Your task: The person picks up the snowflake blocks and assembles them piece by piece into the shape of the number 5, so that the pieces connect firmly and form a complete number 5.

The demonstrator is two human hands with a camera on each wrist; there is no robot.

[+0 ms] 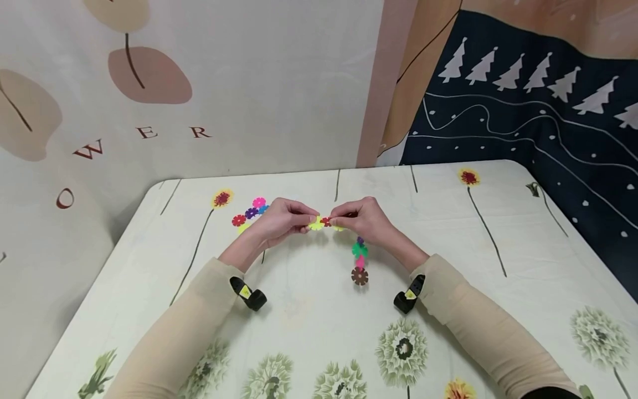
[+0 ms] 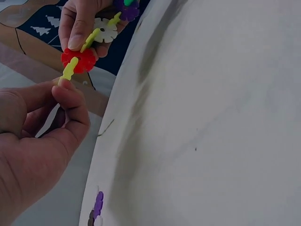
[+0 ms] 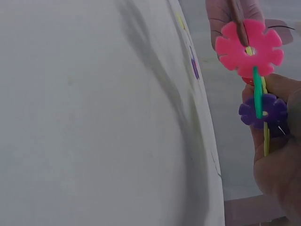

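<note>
Between the two hands, above the table, is a chain of notched, flower-shaped interlocking plastic discs. My left hand (image 1: 281, 223) pinches a yellow disc (image 2: 69, 70) by its edge at one end. That disc is slotted into a red disc (image 2: 79, 60). My right hand (image 1: 366, 220) grips the chain just past the red disc, near another yellow disc (image 2: 89, 41) and a white disc (image 2: 107, 31). From there the chain hangs down past the right hand: a purple disc (image 3: 249, 112), a green disc (image 1: 359, 250), a pink disc (image 3: 235, 52) and a brown disc (image 1: 360, 276).
Several loose-looking discs lie on the table behind the left hand, among them a pink one (image 1: 258, 203), a purple one (image 1: 251, 213) and a red one (image 1: 238, 220). The flower-print cloth (image 1: 309, 310) covers the table. A printed curtain (image 1: 279, 83) stands behind.
</note>
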